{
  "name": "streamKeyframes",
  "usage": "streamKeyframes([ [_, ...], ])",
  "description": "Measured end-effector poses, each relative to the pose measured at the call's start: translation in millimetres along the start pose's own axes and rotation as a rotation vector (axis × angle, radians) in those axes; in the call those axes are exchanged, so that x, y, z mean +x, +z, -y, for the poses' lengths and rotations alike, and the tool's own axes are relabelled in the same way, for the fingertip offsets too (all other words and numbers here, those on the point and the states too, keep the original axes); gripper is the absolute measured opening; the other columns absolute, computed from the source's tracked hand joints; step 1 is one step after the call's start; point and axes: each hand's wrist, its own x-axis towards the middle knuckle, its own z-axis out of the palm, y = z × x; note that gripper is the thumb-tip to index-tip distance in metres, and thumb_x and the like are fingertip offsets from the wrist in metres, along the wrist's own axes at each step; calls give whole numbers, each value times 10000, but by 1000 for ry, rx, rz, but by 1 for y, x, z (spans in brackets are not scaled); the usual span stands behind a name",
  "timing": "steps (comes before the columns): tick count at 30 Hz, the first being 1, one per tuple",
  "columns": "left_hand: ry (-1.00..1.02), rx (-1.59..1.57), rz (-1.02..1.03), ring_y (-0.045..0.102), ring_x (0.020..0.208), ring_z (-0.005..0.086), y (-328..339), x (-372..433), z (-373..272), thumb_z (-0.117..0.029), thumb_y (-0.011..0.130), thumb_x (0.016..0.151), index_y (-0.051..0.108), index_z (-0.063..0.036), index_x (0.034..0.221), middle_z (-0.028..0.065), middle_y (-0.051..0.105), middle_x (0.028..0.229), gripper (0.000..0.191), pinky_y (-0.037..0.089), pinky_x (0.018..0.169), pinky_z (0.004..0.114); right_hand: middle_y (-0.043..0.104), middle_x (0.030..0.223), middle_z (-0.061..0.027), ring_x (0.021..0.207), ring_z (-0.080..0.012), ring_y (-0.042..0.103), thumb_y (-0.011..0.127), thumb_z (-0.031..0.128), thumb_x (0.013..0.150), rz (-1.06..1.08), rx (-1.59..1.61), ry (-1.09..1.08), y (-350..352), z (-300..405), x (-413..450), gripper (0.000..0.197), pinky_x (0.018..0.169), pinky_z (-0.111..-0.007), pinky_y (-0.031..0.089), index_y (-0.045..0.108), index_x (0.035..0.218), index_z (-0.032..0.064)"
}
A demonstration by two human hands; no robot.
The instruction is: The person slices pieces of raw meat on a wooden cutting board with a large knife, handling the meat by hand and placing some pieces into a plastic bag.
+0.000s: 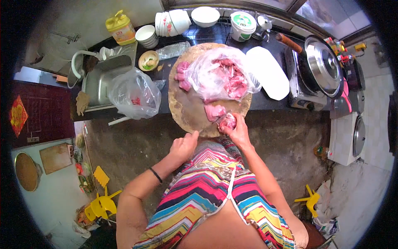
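Note:
My right hand (239,132) grips a lump of raw meat (228,122), partly wrapped in clear plastic, at the front edge of a round wooden chopping board (189,109). My left hand (185,143) is closed at the board's front left edge; a thin, pale thing seems to stick out of it, too small to name. Between the hands and the bag lies a piece of raw meat (214,112). A clear plastic bag (205,73) holding raw meat (234,82) covers much of the board. More pink meat (183,76) sits at the board's left side.
Left of the board, another plastic bag (136,93) with a little meat rests beside a steel sink (108,74). A white tray (269,73) lies to the right, before a lidded wok (323,67) on a stove. Bowls (174,23) and a white tub (243,26) stand behind.

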Motion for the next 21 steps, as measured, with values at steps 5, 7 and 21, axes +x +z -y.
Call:
streamKeyframes([
  [5,-13,-56,56,624,766,422,-6,11,6,-139,463,868,432,-66,1051,210,601,830,200,489,632,523,537,1101,-200,1014,-362,563,747,295,679,-14,-38,-80,6,-3,3,618,863,-403,455,493,1178,36],
  [7,134,-138,-120,622,761,423,-4,26,-4,-137,445,878,432,-61,1040,213,602,814,179,483,619,527,553,1071,-190,999,-359,572,745,297,681,91,-110,-40,5,3,2,627,862,-403,459,490,1191,37],
  [21,-39,-350,-380,571,732,453,6,-39,32,-211,501,916,433,-59,924,209,592,820,167,450,612,547,593,1145,-202,1051,-285,595,778,305,657,157,339,156,-1,-28,38,680,882,-367,474,499,1231,69],
])
